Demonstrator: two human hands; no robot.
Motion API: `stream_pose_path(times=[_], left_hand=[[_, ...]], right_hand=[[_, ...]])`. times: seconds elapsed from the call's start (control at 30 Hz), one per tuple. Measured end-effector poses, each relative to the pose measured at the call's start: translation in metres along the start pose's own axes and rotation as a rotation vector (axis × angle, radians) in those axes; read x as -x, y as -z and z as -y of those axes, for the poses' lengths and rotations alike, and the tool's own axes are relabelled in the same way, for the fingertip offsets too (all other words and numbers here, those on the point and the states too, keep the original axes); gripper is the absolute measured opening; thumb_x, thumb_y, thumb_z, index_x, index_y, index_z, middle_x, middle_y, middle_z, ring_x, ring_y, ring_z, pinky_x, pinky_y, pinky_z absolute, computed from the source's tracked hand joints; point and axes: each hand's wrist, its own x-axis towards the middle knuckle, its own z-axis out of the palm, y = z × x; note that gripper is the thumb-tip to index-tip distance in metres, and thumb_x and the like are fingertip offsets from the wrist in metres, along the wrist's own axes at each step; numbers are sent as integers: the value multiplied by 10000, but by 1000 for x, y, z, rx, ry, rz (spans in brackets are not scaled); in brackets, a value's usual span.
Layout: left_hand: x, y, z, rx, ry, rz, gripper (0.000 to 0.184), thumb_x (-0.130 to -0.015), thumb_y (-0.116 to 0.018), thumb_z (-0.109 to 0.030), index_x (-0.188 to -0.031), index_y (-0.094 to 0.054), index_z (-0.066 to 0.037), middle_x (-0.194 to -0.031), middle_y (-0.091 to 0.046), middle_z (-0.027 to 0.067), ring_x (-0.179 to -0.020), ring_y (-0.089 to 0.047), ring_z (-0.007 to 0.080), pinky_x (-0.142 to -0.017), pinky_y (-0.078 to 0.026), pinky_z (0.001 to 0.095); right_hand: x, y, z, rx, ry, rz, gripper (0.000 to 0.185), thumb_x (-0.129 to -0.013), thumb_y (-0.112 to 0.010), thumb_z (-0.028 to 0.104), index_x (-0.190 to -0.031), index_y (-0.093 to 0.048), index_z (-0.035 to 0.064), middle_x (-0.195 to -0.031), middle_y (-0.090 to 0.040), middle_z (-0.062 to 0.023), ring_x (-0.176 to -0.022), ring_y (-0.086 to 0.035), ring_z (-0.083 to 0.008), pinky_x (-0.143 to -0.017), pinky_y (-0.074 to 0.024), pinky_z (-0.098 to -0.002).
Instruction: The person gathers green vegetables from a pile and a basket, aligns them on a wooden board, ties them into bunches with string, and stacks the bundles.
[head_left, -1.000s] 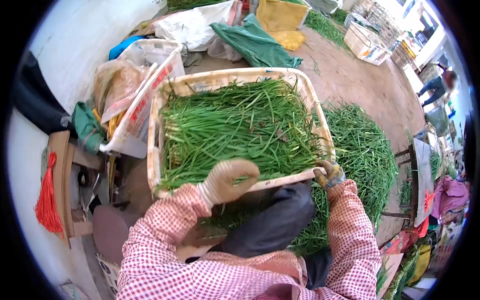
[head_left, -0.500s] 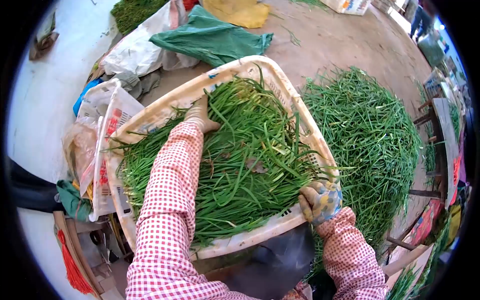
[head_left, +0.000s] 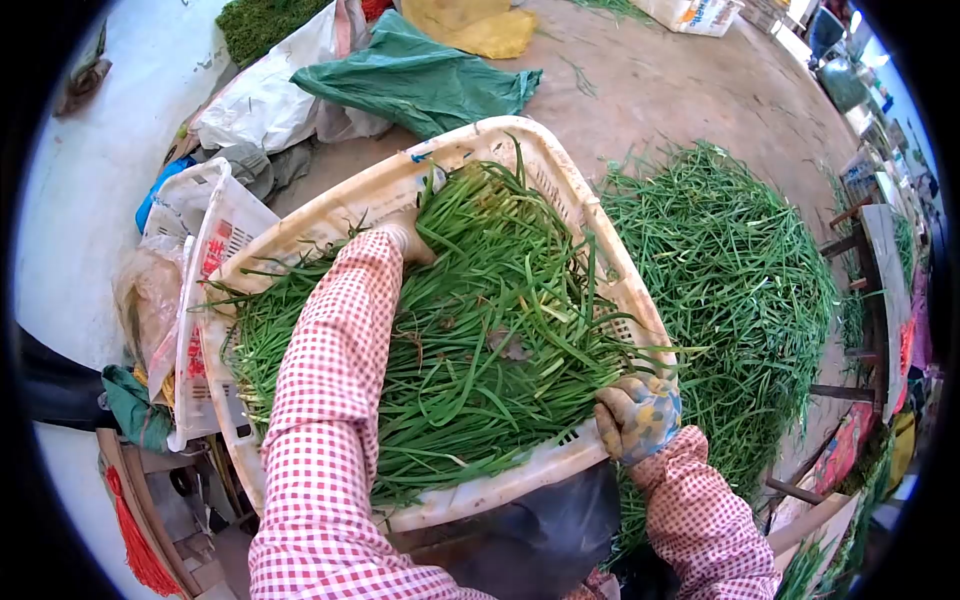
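Note:
A cream plastic crate [head_left: 560,462] lies tilted across my lap, filled with long green leafy stalks [head_left: 470,340]. My left hand [head_left: 412,238], in a pale glove, reaches in near the far rim, pressed against the stalks; its fingers are mostly hidden among them. Around the crate's near right corner my right hand [head_left: 638,415], in a blue and yellow patterned glove, is closed on the rim. A brown dry leaf [head_left: 510,344] rests on top of the stalks.
A large heap of green stalks [head_left: 720,290] lies on the floor at the right, beside a low wooden bench [head_left: 885,290]. Another white crate [head_left: 205,270] holds plastic bags at the left. Green [head_left: 430,75] and white sacks [head_left: 265,105] lie beyond; red strings [head_left: 135,535] hang lower left.
My left hand has moved from the near rim to the far side of the crate, into the stalks. The crate has turned in view, and my right hand has stayed at its near right corner.

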Motion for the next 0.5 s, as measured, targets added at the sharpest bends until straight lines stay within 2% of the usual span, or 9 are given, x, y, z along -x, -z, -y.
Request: stream_pose_path(times=[0.1, 0.13, 0.17, 0.27, 0.3, 0.37, 0.4, 0.47, 0.5], left_hand=[[35, 3, -22, -87, -16, -1, 896, -627, -814, -396, -1365, -451, -41, -1285, -567, 198, -1203, -538, 284, -1008, -444, 371], [28, -9, -16, -216, -20, -104, 794, -686, -777, -417, -1347, -495, -79, -1303, -549, 189, -1185, -545, 292, -995, -451, 377], [30, -10, -20, -214, -19, -98, 794, -686, -777, -417, -1347, -495, -79, -1303, -549, 189, -1185, -545, 292, -995, -451, 377], [38, -5, -31, -617, -42, -181, 784, -688, -785, -401, -1356, -499, -107, -1385, -464, 172, -1246, -478, 279, -1051, -393, 358], [46, 0, -31, -556, -78, -211, 814, -678, -791, -397, -1362, -480, -82, -1392, -460, 166, -1300, -426, 276, -1086, -354, 354], [12, -17, 0, -319, -253, -262, 854, -665, -815, -356, -1376, -446, -63, -1373, -485, 172, -1294, -439, 306, -1087, -357, 358], [12, -17, 4, -323, -258, -262, 854, -665, -815, -356, -1376, -446, -63, -1373, -485, 172, -1294, -439, 306, -1087, -357, 358], [14, -19, 7, 49, -236, -174, 861, -665, -831, -298, -1378, -421, -42, -1332, -531, 168, -1258, -480, 325, -1084, -367, 368], [13, -23, 7, 52, -237, -168, 861, -665, -831, -298, -1378, -421, -42, -1332, -531, 168, -1258, -480, 325, -1084, -367, 368]], right_hand=[[-2, -1, -2, 25, 6, 10, 175, -717, -679, 177, -870, -688, 92, -863, -668, -82, -857, -631, -303, -805, -470, -427], [-2, -2, -2, 15, 15, -15, 174, -720, -683, 193, -867, -685, 98, -872, -672, -77, -857, -633, -294, -786, -480, -422], [-2, -3, -2, 7, 25, -33, 175, -723, -687, 209, -863, -682, 105, -880, -675, -72, -858, -636, -284, -767, -490, -416], [0, -5, -4, 25, 45, -38, 182, -717, -691, 205, -869, -681, 106, -877, -673, -71, -859, -636, -284, -763, -490, -410], [-1, -6, -5, 23, 57, -42, 184, -718, -690, 208, -872, -682, 107, -876, -673, -72, -860, -636, -284, -765, -489, -409], [0, -5, -6, 36, 60, -34, 192, -714, -690, 213, -873, -682, 106, -877, -673, -73, -862, -637, -287, -770, -489, -412], [0, -5, -6, 42, 60, -32, 199, -710, -690, 217, -875, -682, 106, -877, -673, -75, -864, -637, -291, -774, -488, -415], [-1, -3, -4, 38, 50, -29, 219, -695, -695, 222, -878, -685, 103, -880, -673, -82, -859, -639, -299, -787, -487, -424], [0, -2, -5, 38, 46, -23, 219, -695, -695, 222, -878, -685, 103, -880, -673, -82, -859, -639, -299, -787, -487, -424]])
